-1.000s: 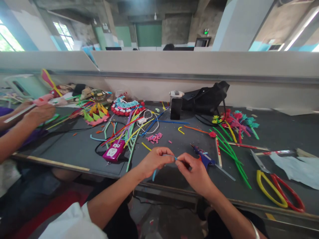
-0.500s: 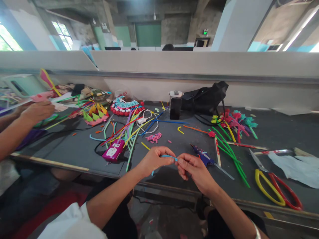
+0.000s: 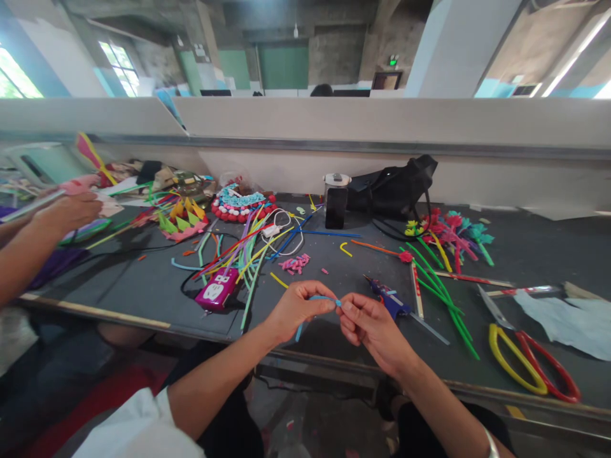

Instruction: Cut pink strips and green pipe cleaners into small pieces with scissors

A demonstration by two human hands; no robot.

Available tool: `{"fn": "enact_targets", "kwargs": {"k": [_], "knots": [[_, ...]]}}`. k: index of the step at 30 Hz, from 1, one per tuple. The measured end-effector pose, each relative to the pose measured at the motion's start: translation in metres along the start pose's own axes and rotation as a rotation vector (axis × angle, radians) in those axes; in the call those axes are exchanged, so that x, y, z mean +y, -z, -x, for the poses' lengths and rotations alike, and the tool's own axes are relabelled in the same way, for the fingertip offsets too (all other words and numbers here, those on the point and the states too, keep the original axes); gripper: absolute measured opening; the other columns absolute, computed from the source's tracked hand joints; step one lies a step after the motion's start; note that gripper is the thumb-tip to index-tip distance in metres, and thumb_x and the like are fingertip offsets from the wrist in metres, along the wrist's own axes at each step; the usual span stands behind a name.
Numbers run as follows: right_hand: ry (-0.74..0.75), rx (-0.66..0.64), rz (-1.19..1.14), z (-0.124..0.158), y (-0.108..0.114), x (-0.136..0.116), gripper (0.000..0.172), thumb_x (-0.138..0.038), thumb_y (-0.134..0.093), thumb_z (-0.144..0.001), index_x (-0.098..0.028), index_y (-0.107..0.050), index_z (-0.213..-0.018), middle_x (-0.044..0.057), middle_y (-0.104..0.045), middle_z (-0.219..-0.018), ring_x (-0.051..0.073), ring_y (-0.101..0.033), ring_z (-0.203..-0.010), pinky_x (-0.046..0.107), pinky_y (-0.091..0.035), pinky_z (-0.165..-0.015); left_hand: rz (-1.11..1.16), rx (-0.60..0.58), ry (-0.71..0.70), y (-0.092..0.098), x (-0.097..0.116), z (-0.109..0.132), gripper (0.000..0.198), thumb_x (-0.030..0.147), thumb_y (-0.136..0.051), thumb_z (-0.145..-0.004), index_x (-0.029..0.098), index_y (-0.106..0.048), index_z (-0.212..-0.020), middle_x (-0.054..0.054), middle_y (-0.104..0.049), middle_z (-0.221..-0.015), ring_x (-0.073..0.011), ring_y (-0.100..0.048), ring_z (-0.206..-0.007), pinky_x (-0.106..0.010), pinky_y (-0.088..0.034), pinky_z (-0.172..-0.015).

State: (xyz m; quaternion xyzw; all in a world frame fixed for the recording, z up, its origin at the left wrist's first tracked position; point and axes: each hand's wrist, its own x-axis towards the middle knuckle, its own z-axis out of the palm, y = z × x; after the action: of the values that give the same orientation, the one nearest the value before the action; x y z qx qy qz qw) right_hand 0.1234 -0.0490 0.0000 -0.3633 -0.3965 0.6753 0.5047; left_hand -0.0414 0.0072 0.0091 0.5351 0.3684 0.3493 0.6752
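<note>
Above the table's front edge, my left hand pinches a blue pipe cleaner; its loose tail hangs below the palm. My right hand is closed in a pinch at the small curled end of the same pipe cleaner, fingertips almost meeting the left ones. Just beyond the right hand lies a blue hot glue gun. A pile of short pink pieces and a yellow pipe cleaner rest behind the left hand.
Loose pipe cleaners and a magenta case lie left. Green pipe cleaners, fluffy flowers and large scissors lie right. A phone leans on a bottle near a black bag. Another person's hands work at far left.
The hanging tail of the blue pipe cleaner has swung slightly, and my fingers have shifted a little at its curled end. The other person's hands have moved slightly left.
</note>
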Motion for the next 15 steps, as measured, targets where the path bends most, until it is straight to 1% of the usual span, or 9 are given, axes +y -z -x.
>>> {"fn": "enact_targets", "kwargs": {"k": [6,9,12,15], "knots": [[0.065,0.018,0.105,-0.001,-0.001,0.001,0.028,-0.042,-0.062,-0.086,-0.016,-0.055,-0.077,-0.006,-0.046,-0.054,0.005,-0.039,-0.045,0.019,-0.026,-0.042,0.026,-0.011,-0.011,-0.002,0.001,0.001,0.024,0.031,-0.078,-0.065,0.012,-0.066,-0.075,0.002,-0.058,-0.059,-0.0025,-0.031,-0.043,-0.019,-0.019,-0.041],[0.118,0.044,0.201,0.0,-0.001,0.002,0.027,-0.041,-0.059,-0.088,-0.017,-0.054,-0.077,-0.007,-0.045,-0.053,0.006,-0.039,-0.045,0.019,-0.029,-0.043,0.075,0.011,0.001,-0.006,0.001,0.002,0.024,0.03,-0.078,-0.064,0.012,-0.065,-0.074,0.003,-0.056,-0.055,-0.002,-0.029,-0.041,-0.02,-0.017,-0.04],[0.217,0.088,0.382,0.001,-0.001,0.004,0.024,-0.039,-0.056,-0.09,-0.018,-0.053,-0.077,-0.007,-0.045,-0.053,0.007,-0.04,-0.045,0.02,-0.032,-0.045,0.18,0.019,0.045,-0.01,-0.004,0.002,0.022,0.029,-0.077,-0.063,0.014,-0.063,-0.072,0.007,-0.047,-0.048,-0.0019,-0.025,-0.037,-0.02,-0.013,-0.039],[0.345,0.152,0.651,0.001,0.0,0.005,0.022,-0.033,-0.053,-0.091,-0.019,-0.054,-0.075,-0.005,-0.047,-0.057,0.008,-0.044,-0.049,0.022,-0.035,-0.049,0.255,0.034,0.09,-0.013,-0.01,0.0,0.022,0.029,-0.075,-0.064,0.016,-0.06,-0.072,0.009,-0.042,-0.045,-0.0022,-0.022,-0.036,-0.021,-0.011,-0.039]]}}
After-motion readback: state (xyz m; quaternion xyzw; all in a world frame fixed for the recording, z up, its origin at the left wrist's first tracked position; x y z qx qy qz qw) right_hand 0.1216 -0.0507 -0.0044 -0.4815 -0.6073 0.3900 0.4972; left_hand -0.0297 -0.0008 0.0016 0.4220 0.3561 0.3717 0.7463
